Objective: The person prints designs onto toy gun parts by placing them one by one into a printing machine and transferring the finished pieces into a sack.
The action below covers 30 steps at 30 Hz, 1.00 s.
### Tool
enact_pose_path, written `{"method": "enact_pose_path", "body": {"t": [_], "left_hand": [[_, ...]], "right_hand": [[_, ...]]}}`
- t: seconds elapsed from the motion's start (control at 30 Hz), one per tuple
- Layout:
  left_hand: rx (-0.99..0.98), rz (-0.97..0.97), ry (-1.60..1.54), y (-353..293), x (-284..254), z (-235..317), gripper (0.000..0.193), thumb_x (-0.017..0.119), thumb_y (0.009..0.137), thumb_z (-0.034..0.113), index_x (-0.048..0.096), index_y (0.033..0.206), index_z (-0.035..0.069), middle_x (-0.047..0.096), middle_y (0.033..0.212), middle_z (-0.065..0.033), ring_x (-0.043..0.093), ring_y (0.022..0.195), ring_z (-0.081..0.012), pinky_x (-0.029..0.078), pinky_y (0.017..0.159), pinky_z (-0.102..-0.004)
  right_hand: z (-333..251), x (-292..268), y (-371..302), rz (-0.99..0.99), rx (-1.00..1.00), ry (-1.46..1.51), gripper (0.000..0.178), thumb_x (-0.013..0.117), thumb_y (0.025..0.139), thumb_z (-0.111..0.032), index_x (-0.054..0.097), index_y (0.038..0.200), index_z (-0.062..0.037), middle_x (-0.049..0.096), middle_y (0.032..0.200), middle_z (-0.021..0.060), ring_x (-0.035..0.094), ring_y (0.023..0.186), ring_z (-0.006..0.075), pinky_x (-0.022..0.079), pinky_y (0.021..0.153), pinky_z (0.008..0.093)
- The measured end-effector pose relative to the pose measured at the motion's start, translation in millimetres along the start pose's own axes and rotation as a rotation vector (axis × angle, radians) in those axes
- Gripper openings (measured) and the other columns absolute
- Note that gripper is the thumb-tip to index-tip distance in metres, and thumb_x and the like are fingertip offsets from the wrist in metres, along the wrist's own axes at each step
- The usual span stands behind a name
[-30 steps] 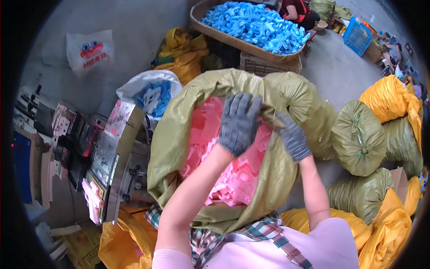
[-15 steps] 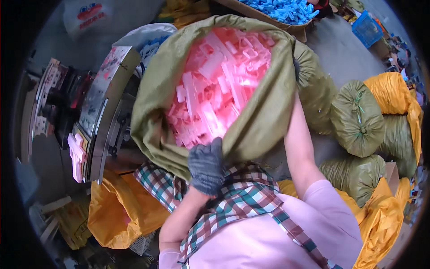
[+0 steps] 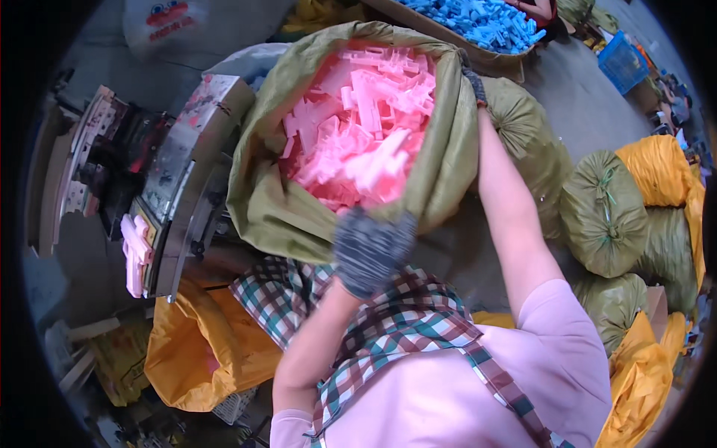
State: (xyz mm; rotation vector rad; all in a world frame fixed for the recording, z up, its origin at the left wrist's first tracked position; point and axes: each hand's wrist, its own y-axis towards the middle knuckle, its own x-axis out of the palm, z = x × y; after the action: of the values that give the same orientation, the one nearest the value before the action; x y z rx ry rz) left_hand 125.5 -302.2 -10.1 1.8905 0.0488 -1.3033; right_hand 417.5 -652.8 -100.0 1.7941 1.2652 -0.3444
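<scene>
A large olive-green woven sack (image 3: 280,224) stands open-mouthed in front of me, filled with pink plastic pieces (image 3: 366,112), several shaped like toy gun parts. My left hand (image 3: 373,250), in a dark grey knit glove, is closed on the sack's near rim, just beside the pink pieces; its fingertips are partly blurred. Reaching up the sack's right side, my right hand (image 3: 473,84) is gloved too and grips the far right rim. Much of that hand is hidden by the folded fabric.
At left stands a machine (image 3: 179,149) with a pink piece (image 3: 137,254) on its edge. An open yellow sack (image 3: 194,358) sits below it. Tied green sacks (image 3: 603,216) and yellow sacks (image 3: 657,168) crowd the right. Behind are a box of blue pieces (image 3: 478,26) and a blue crate (image 3: 621,63).
The sack's mouth has tipped and shifted, and the pink pieces inside have moved, some blurred. My left hand has moved right and slightly up; my right glove has come into sight at the rim.
</scene>
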Motion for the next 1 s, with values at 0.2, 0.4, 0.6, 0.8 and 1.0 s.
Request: {"method": "enact_pose_path", "body": {"t": [0.2,0.4,0.6,0.8,1.0], "left_hand": [[-0.085,-0.704,-0.232,-49,85,77,0.033,0.055,0.079,0.026,0.061,0.109,0.012,0.058,0.106,-0.0094,0.053,0.101,-0.0276,0.033,0.097,-0.0473],[-0.125,-0.819,-0.455,-73,107,58,0.066,0.062,0.071,0.031,0.045,0.133,0.017,0.045,0.129,-0.0170,0.038,0.124,-0.0333,0.025,0.105,-0.0493],[-0.543,-0.474,-1.140,-85,75,30,0.044,0.059,0.084,0.030,0.054,0.120,0.005,0.056,0.115,-0.0199,0.052,0.106,-0.0385,0.041,0.093,-0.0409],[-1.476,0.059,-0.756,-107,86,22,0.068,0.055,0.089,0.040,0.036,0.130,-0.011,0.044,0.130,-0.0276,0.043,0.121,-0.0364,0.032,0.103,-0.0378],[-1.605,0.183,-0.776,-101,90,-15,0.070,0.055,0.088,0.040,0.032,0.133,-0.008,0.039,0.135,-0.0240,0.041,0.124,-0.0322,0.032,0.104,-0.0363]], "right_hand": [[-32,4,-28,-0.031,0.250,0.417,0.035,0.051,0.093,-0.020,0.053,0.124,-0.0053,0.061,0.115,0.0062,0.057,0.101,0.0130,0.044,0.089,0.0285],[-147,-77,-77,0.400,0.245,0.093,0.060,0.071,0.079,-0.029,0.047,0.126,-0.0001,0.058,0.116,0.0184,0.056,0.106,0.0237,0.043,0.093,0.0325],[-175,-58,-213,0.147,0.154,-0.371,0.070,0.065,0.080,-0.027,0.033,0.138,-0.0021,0.042,0.134,0.0228,0.043,0.123,0.0348,0.032,0.104,0.0404],[-121,-63,-238,0.195,0.489,0.306,0.057,0.058,0.083,-0.003,0.034,0.133,0.0056,0.050,0.127,0.0170,0.052,0.109,0.0230,0.043,0.092,0.0302],[-173,-42,-318,0.035,1.246,1.662,0.047,0.062,0.088,-0.020,0.044,0.128,-0.0033,0.056,0.119,0.0097,0.054,0.109,0.0202,0.045,0.093,0.0341]]}}
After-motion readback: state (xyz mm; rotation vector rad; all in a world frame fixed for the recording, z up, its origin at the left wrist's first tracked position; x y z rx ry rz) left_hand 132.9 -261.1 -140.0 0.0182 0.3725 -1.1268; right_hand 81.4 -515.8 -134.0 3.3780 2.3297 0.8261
